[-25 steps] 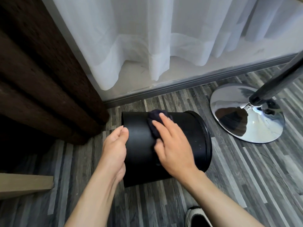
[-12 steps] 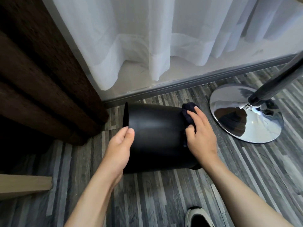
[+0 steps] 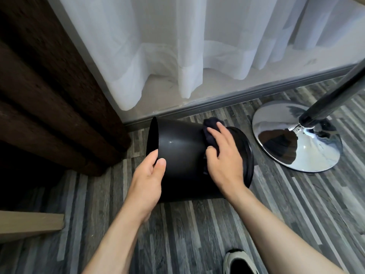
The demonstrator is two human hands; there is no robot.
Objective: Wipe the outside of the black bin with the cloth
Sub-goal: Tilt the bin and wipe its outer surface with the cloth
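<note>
The black bin [image 3: 181, 147] lies on its side on the striped grey floor, one end to the left, the rimmed end to the right. My left hand [image 3: 148, 178] grips the left end, fingers curled over the edge and thumb on the outer wall. My right hand [image 3: 223, 161] presses a dark cloth [image 3: 210, 133] flat against the bin's wall close to the right end. Most of the cloth is hidden under my palm.
A chrome round stand base [image 3: 296, 139] with a dark pole [image 3: 333, 97] sits just right of the bin. White sheer curtains [image 3: 177, 46] and a grey floor rail run behind. A dark brown drape [image 3: 49, 91] hangs at left. My shoe [image 3: 239, 262] is at the bottom.
My right hand slid the cloth from the middle of the bin's wall to its right end. My left hand shifted from resting beside the left end to gripping its edge.
</note>
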